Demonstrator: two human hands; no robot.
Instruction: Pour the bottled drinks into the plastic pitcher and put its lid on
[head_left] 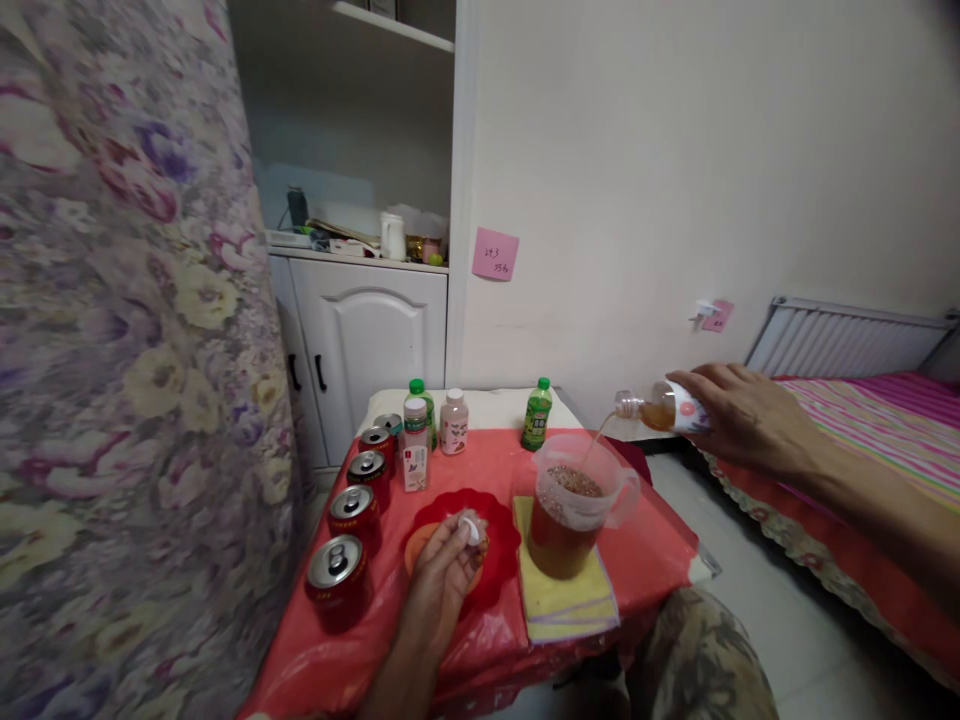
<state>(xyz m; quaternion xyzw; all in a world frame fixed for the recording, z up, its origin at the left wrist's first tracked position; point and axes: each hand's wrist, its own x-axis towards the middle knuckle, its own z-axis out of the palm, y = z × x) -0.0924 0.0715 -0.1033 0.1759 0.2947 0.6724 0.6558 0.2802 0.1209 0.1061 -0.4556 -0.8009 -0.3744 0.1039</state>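
Note:
My right hand grips a bottle with a white label, tipped to the left. A thin stream of amber liquid runs from its mouth into a clear plastic pitcher. Brown liquid with foam on top fills much of the pitcher, which stands on a folded yellow cloth. Between the thumb and fingers of my left hand is a white bottle cap. This hand is over a red scalloped bowl, in which something orange partly shows.
Several red cans line the left side of the red-covered table. Two whitish bottles and a green-capped bottle stand behind the bowl; another green bottle stands behind the pitcher. A bed is at right, a floral curtain at left.

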